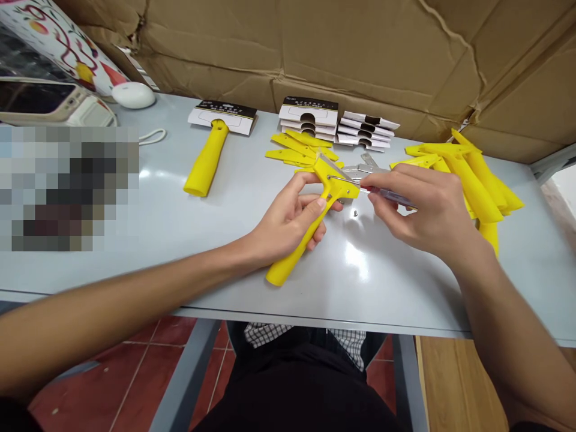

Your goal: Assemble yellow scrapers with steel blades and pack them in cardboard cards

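Note:
My left hand [294,219] is closed around a yellow scraper [292,258], its handle slanting down toward the table's front edge. Between the fingers of my right hand [423,204] is a screwdriver [391,196] with a clear handle. Its thin shaft reaches left, and the tip meets a screw on the scraper's head. Another screw shows near the head's lower corner. A small loose screw [355,213] lies on the table just below the screwdriver. Behind the scraper's head are metal blade pieces [366,165], partly hidden by my right hand.
Flat yellow plastic parts [292,150] lie behind my left hand, near stacked cardboard header cards [310,114]. Several yellow handles [477,180] are piled at the right. A carded yellow scraper [209,156] lies left of centre. A white mouse [134,95] and a handheld device [40,102] sit at the far left.

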